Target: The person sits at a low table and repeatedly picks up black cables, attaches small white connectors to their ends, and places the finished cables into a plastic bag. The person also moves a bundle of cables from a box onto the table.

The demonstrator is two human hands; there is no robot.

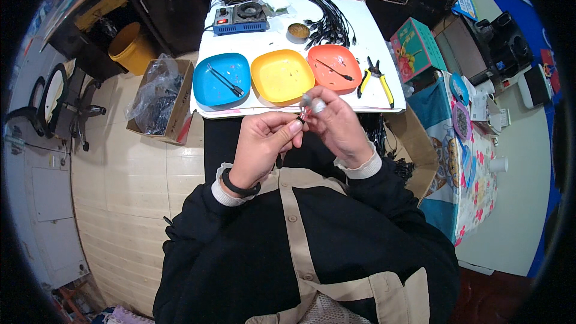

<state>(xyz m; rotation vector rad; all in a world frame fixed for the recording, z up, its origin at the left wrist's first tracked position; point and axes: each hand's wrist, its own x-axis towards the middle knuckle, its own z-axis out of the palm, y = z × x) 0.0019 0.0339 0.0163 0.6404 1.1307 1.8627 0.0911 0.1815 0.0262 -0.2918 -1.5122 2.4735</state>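
Observation:
My left hand (268, 141), with a black band on its wrist, pinches a short black cable (279, 161) between thumb and forefinger. Fine reddish wire ends (304, 114) stick out of the cable's top. On these wires my right hand (341, 125) closes its fingertips, some of which carry a greyish covering (317, 105). Both hands meet just in front of the yellow bowl (282, 75). To its left, a blue bowl (207, 87) holds black cable pieces (227, 81). An orange bowl (330, 54) on the right has one thin black cable (333, 69) in it.
Yellow-and-black wire strippers (375, 81) lie right of the bowls. Behind stand a blue soldering device (240, 21), a small round tin (298, 32) and a bundle of black cables (330, 21). Cardboard boxes flank the white table (270, 42): one left (177, 105), one right (414, 144).

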